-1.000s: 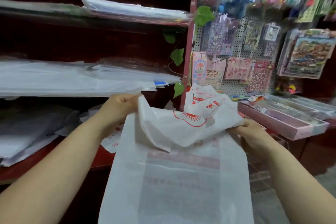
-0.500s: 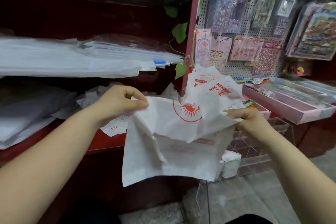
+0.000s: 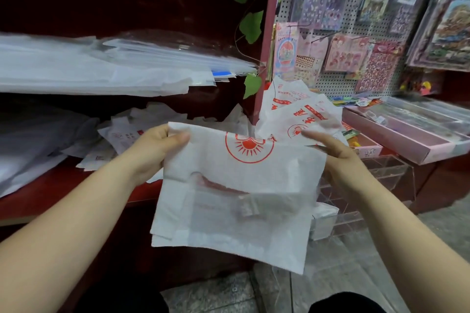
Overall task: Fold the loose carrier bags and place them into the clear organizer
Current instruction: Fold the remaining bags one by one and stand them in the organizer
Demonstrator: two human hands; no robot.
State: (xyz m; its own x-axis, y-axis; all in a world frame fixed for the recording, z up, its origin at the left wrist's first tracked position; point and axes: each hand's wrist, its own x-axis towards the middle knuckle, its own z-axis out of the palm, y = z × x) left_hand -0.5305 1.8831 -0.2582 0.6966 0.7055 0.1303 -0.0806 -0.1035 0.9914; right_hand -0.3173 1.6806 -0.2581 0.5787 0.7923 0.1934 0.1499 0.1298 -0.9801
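Bag (image 3: 236, 201): centre frame; folded flatter than before
Left hand (image 3: 157, 150): still pinches its upper-left corner
Right hand (image 3: 340, 160): grip loosened; fingers now straight along right edge
Organizer (image 3: 389, 170): right, behind bag

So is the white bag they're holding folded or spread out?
Folded over: the white bag has its printed upper part doubled down across the lower part, with layered edges showing at the bottom left.

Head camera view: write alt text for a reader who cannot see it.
A half-folded white carrier bag with a red sun logo hangs between two bare hands: the left hand pinches its top left corner, the right hand lays straight fingers along its right edge. Behind it are a clear organizer, a red shelf of loose bags and a pegboard of stickers.
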